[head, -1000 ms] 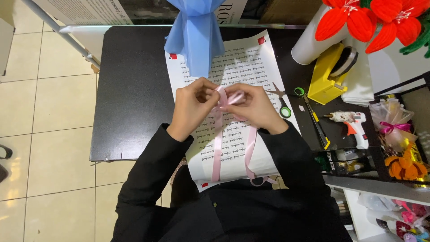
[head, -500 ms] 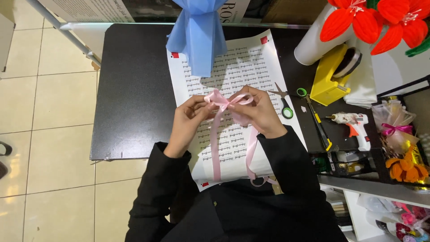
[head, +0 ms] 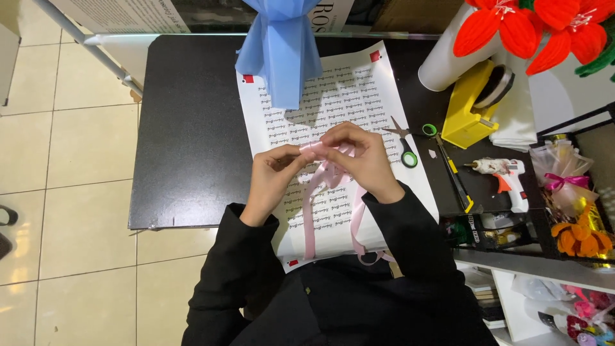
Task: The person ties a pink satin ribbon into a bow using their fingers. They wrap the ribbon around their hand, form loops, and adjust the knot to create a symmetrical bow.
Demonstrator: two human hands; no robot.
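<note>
Nearest the camera, two black sleeves (head: 256, 282) reach forward from the person's body over the near edge of a printed white sheet (head: 346, 96) spread on a black table (head: 186, 128). The sheet serves as the landmark here. Over its middle, the left hand (head: 272, 179) and the right hand (head: 359, 160) meet, both pinched closed on a pink ribbon (head: 320, 148). The left hand's fingertips clamp the folded part from one side while the right hand curls over it from above, apparently so the loops keep their shape between the two grips. Two loose tails of the ribbon hang down from the hands across the near half of the sheet, one curling off its near edge, left slack because only the folded part needs holding.

Just off the sheet's right edge lie scissors with green handles (head: 407, 144), within easy reach of the right hand. Further right of the sheet sit a white glue gun (head: 503, 173) and a yellow tape dispenser (head: 471, 109). At the sheet's far end a blue wrapped bundle (head: 282, 45) stands partly over it, and well beyond its far right corner are red artificial flowers (head: 532, 25).
</note>
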